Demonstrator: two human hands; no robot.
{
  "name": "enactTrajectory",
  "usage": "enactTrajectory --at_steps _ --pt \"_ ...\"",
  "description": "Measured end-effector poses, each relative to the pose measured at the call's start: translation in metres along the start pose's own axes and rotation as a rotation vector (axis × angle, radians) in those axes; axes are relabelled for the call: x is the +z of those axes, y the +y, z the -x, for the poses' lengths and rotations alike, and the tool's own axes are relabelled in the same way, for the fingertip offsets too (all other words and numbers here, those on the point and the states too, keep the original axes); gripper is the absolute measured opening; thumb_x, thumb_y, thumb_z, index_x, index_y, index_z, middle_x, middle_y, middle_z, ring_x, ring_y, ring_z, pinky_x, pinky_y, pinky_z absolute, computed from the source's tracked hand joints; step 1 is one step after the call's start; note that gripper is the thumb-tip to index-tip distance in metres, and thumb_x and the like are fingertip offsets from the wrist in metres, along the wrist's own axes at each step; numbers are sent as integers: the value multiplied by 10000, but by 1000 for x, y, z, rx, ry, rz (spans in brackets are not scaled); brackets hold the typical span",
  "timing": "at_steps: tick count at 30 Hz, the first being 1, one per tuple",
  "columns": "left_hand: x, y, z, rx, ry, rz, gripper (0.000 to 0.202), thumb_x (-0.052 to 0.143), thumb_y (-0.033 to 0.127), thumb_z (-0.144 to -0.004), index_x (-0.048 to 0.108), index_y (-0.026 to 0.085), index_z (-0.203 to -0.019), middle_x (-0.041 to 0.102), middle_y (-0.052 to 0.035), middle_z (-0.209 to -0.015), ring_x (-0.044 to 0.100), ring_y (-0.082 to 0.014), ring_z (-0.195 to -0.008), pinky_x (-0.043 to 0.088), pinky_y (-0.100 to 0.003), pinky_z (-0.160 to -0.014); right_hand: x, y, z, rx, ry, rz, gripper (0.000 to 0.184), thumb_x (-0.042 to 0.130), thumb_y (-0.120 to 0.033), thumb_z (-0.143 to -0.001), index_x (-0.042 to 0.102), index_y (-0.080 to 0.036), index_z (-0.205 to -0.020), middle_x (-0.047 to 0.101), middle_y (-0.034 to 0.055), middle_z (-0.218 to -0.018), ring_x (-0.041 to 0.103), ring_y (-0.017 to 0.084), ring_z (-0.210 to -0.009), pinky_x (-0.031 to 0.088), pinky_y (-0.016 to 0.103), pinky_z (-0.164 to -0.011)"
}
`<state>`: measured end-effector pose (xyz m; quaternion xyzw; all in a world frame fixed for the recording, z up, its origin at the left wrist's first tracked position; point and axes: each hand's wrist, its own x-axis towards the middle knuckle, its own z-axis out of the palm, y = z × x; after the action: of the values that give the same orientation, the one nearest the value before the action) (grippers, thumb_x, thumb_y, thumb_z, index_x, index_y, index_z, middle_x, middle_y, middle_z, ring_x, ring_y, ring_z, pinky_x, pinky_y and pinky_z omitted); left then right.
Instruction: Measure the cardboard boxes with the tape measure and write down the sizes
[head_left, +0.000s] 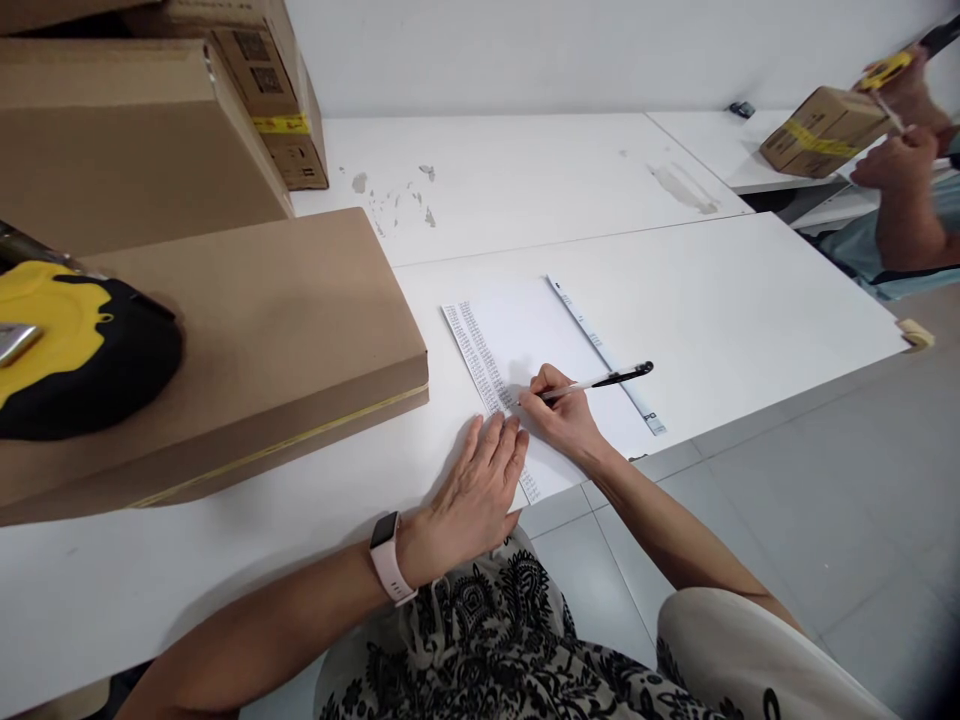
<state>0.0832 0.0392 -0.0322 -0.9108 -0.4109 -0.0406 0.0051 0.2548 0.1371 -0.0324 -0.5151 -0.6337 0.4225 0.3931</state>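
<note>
A white sheet of paper [525, 340] with columns of small handwriting along its left side lies on the white table [720, 310]. Pinched in my right hand [566, 415] is a black-and-white pen [611, 378], its tip down at the handwritten column. My left hand [476, 490] rests flat on the sheet's lower left part, fingers stretched out, covering some of the writing. A pale printed strip [606, 355] lies along the right side of the sheet.
A long cardboard box [300, 310] occupies the left, with a yellow-and-black tape measure [90, 340] on top. More cardboard boxes [135, 140] stand behind. At the far right, another person's hands [904, 160] hold a yellow tape measure [887, 72] by a small taped box [821, 135].
</note>
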Motion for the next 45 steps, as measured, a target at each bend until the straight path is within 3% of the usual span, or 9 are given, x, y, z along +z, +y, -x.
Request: enactTrajectory --at_steps 45 --pt "0 0 0 -2 -9 17 920 568 563 -943 291 -39 -1580 316 -292 -1669 267 -432 -1561 135 -583 -1292 -1 0 0 -5 -3 5 243 648 -243 -775 434 -243 -659 409 -46 -621 357 124 -590 300 303 -556"
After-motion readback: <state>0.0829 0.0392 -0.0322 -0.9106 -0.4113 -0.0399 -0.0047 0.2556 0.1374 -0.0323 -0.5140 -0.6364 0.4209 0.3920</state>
